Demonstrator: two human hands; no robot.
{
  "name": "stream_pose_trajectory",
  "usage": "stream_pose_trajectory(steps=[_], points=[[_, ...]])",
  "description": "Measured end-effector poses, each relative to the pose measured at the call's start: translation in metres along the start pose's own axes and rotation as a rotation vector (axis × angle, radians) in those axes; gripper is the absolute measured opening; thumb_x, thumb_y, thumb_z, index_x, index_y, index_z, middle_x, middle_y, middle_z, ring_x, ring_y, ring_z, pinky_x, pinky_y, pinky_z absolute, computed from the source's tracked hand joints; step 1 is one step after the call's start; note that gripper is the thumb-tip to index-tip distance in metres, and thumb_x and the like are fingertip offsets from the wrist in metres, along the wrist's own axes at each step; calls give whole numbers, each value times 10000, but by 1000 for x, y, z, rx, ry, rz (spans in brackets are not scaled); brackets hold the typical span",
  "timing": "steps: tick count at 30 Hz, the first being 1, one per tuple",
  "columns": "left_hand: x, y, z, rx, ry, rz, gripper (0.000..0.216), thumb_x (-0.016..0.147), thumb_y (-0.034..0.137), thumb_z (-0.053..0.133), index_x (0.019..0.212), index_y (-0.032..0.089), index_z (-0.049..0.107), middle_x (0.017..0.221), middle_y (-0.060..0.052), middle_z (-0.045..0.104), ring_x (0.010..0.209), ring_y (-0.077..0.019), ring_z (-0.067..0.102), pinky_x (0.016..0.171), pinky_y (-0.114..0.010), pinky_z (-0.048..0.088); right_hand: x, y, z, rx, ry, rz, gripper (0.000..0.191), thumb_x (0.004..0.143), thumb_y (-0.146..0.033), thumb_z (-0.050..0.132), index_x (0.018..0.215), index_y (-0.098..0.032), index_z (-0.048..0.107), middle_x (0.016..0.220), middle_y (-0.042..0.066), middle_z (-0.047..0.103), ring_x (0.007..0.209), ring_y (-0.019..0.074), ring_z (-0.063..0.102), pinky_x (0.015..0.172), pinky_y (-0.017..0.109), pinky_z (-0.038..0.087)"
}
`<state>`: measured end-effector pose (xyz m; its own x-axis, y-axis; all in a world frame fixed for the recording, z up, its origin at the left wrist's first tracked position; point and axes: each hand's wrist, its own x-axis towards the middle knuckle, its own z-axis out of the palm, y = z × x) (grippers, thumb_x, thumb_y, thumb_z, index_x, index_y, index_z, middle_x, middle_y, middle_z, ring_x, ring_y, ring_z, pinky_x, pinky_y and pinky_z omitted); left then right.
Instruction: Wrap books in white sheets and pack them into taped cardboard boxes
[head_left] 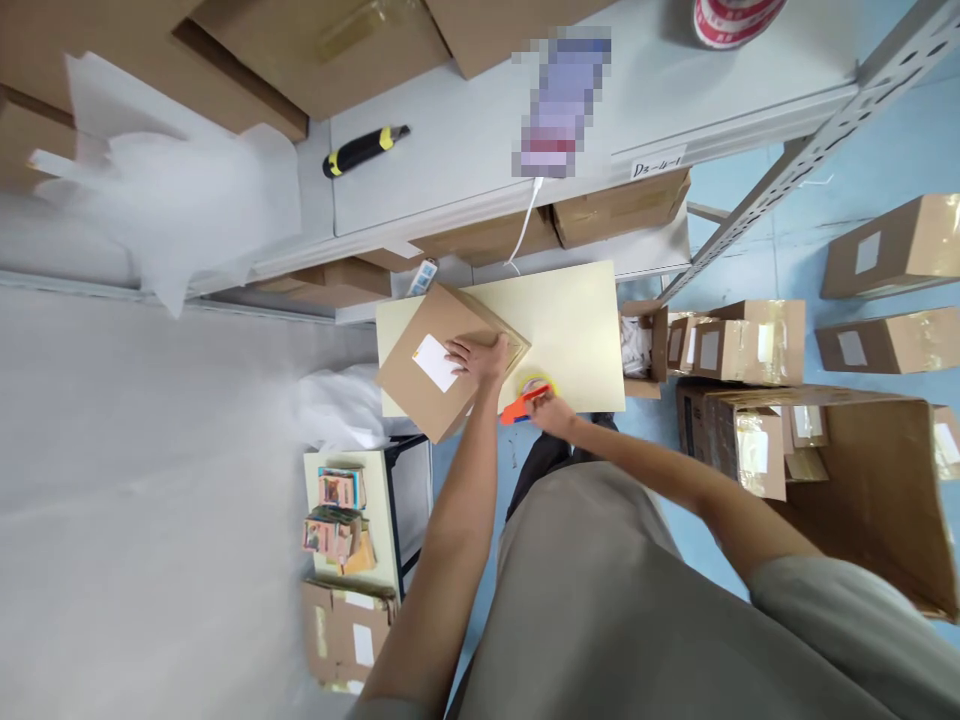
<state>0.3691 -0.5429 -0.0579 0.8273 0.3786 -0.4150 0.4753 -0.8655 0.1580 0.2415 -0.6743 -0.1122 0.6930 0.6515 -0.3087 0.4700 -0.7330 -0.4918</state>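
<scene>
A brown cardboard box (409,370) with a white label (433,362) lies turned at an angle on the pale table (577,310), its near corner reaching past the front edge. My left hand (480,358) rests on top of the box with fingers spread, touching the label's right side. In my right hand (551,408) is an orange tape dispenser (517,408) carrying a roll of yellowish tape, its fingers closed round the handle. The dispenser is at the table's front edge, just right of the box, and partly hidden by the hand.
Above the table, a shelf (465,150) holds a black-and-yellow utility knife (366,152), a blurred-out phone (564,105) on a white cable and cardboard boxes. Labelled boxes (750,340) stand on the blue floor at right. Books (339,488) lie on a side table at left.
</scene>
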Motion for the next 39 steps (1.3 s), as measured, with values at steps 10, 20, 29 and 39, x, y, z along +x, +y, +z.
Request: stream_pose_trajectory(steps=[10, 20, 29, 39], points=[[-28, 11, 21, -48, 167, -98, 1141, 882, 524, 700, 1779, 47, 181, 1871, -272, 91, 1739, -494, 24, 1350, -767, 117, -47, 136, -50, -175, 28, 287, 518, 1163, -294, 399, 1539, 58, 454, 1341, 362, 717, 1256, 413, 706, 1164, 536, 421], [-62, -26, 41, -38, 164, 128, 1148, 843, 408, 737, 1763, -17, 199, 1863, -287, 113, 1746, -469, 24, 1402, -653, 76, -24, 97, -35, -204, -33, 167, 532, 1170, -287, 339, 1520, 95, 461, 1297, 364, 728, 1205, 395, 723, 1100, 519, 447], [-85, -66, 36, -1, 134, 409, 1076, 869, 395, 721, 1762, 39, 239, 1853, -273, 186, 1743, -463, 94, 1403, -641, 162, -37, 84, -9, -236, -53, 47, 547, 1187, -370, 361, 1462, 82, 501, 1250, 366, 749, 1164, 392, 757, 1054, 502, 507], [-32, -25, -14, 239, 68, 417, 725, 1082, 569, 528, 1729, 251, 451, 1534, -242, 584, 1445, -474, 550, 1268, -659, 340, -7, 10, 9, -155, -75, -107, 494, 1014, -21, 428, 1468, 62, 604, 1313, 318, 766, 1197, 367, 766, 1149, 539, 515]])
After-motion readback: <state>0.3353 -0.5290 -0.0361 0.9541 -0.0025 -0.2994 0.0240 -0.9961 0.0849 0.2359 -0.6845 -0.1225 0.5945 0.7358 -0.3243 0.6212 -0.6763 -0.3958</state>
